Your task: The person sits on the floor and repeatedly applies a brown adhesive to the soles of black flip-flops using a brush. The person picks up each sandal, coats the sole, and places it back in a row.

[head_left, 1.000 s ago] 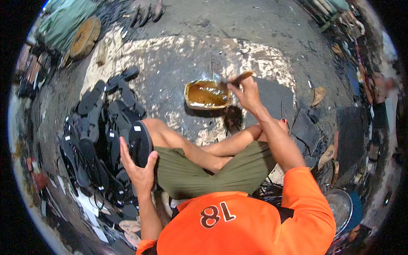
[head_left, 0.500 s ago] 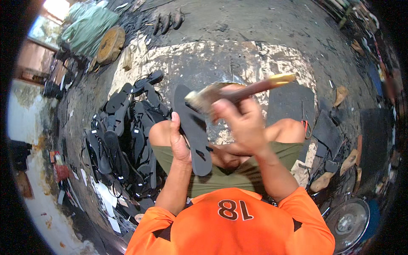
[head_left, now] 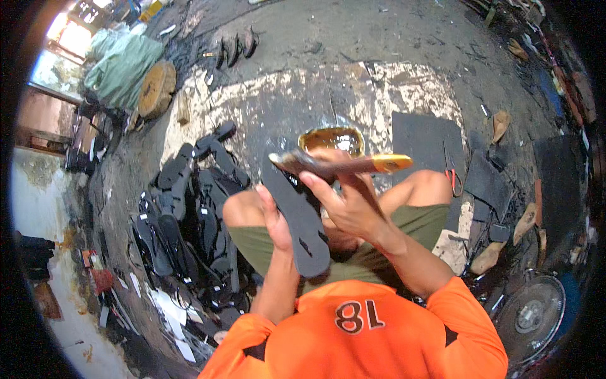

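Sole (head_left: pixel 297 218), black and flat, held upright over the lap; left hand (head_left: pixel 276 220) grips its left edge. Brush (head_left: pixel 341 164) with yellow handle clasped in right hand (head_left: pixel 350 205), bristle end touching sole's top. Glue tin (head_left: pixel 332 139) on floor just beyond. Sandal pile (head_left: pixel 189 208) left; scissors (head_left: pixel 451 174) right

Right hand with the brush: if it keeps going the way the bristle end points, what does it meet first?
Probably the flat dark grey rubber sole held up by the left hand; the right hand's yellow-handled brush already overlaps its upper end, though depth is unclear.
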